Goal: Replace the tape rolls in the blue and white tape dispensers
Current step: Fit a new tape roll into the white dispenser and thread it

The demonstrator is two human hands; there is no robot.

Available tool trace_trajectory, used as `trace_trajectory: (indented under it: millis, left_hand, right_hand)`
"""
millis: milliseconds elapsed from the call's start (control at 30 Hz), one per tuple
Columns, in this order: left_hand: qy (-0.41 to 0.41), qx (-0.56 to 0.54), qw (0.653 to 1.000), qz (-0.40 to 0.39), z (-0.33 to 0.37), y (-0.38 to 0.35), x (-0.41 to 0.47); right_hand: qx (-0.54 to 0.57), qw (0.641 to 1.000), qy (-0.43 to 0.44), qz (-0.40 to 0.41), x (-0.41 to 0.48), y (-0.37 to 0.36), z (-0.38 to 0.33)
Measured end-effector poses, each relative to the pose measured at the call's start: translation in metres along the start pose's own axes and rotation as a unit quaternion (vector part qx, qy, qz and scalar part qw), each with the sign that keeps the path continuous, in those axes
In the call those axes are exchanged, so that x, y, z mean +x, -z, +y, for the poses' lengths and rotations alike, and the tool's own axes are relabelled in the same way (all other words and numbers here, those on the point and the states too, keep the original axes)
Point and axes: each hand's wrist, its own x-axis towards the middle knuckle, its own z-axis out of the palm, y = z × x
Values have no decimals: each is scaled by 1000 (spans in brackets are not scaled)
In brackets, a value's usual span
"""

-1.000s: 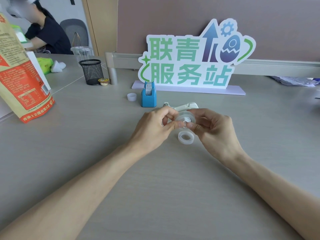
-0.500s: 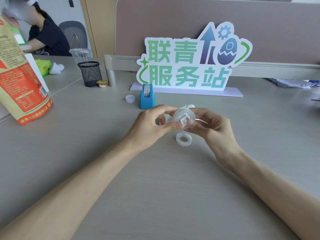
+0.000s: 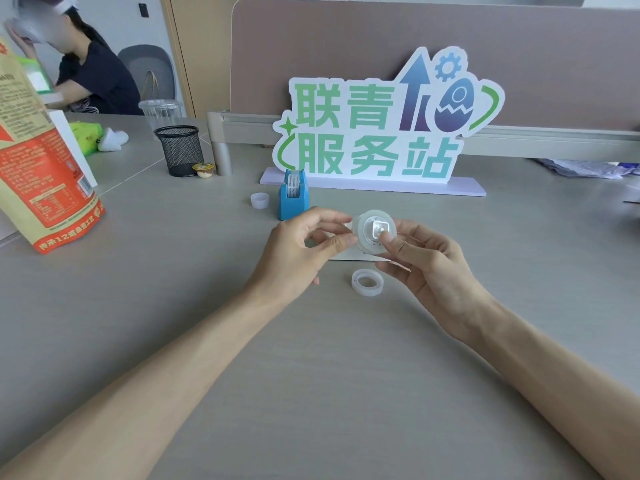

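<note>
Both bare hands are raised a little above the grey table point(image 3: 104, 306), close to each other. The right hand point(image 3: 429, 271) holds a round clear tape roll with a white plastic hub in its middle point(image 3: 374, 232). The thumb presses on the front of the hub and the other fingers are behind the roll, so the grip is narrow and closed around it. The flat face of the roll is turned toward the camera. The left hand point(image 3: 298, 251) is just beside the roll on its left. Its thumb and forefinger are near the edge of the roll, but I cannot tell if they really touch it or pinch something thin there.

On the table under the hands lies a second clear tape ring without a hub point(image 3: 367, 282), flat, just beside the right hand. Behind the hands a small part of a white object shows on the table; it is mostly hidden. The blue tape dispenser point(image 3: 293, 199) stands upright further back, with a tape roll in it, before the white sign with green characters point(image 3: 381, 133). A small white cap point(image 3: 259, 200) stands to the left of the blue dispenser. A black mesh pen cup point(image 3: 180, 150) stands further left and back.
</note>
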Motion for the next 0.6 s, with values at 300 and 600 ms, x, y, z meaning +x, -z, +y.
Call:
trace_trajectory:
  millis: [300,600]
  left_hand:
    - [-1,-40,999,2,4,-1,1]
    - [43,-56,997,4,2,-2,1]
  right_hand:
    - [-7,1000,1,3,0,0,1]
    - [-15,999,30,12,-2,-3,-2]
